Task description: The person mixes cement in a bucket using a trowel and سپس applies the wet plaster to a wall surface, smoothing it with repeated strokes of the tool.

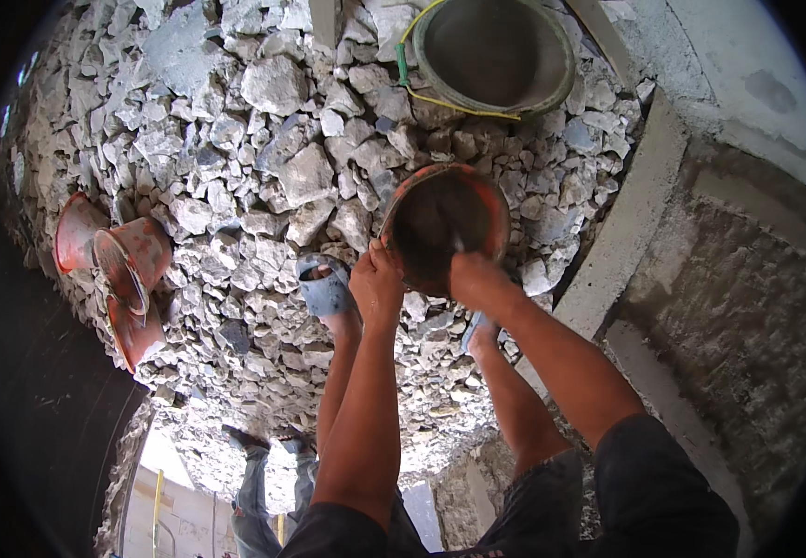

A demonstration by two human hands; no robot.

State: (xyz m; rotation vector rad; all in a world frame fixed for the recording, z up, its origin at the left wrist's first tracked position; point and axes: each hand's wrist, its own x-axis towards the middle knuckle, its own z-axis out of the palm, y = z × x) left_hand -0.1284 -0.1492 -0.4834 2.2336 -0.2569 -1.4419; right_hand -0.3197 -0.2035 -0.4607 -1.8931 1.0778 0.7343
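An orange, cement-smeared bucket (501, 219) stands on the rubble in front of me, with grey-brown, wet-looking material inside. My left hand (377, 290) grips its near left rim, thumb and fingers closed over the edge. At the near right side of that bucket is my right hand (483, 283), smeared by motion and closed. From its fist a thin metal tool (459, 240) reaches into the bucket; the blur hides whether it is a trowel. Just beyond sits a larger dark tub (566, 65) holding smooth grey mix, with a yellow cord (463, 109) along its near side.
Broken stone rubble (273, 177) covers the ground. Several stained orange buckets (147, 246) lie tipped at the left, beside a dark surface (36, 391). A concrete beam (621, 223) and a rough wall run along the right. Another person's legs (252, 484) show at the lower left.
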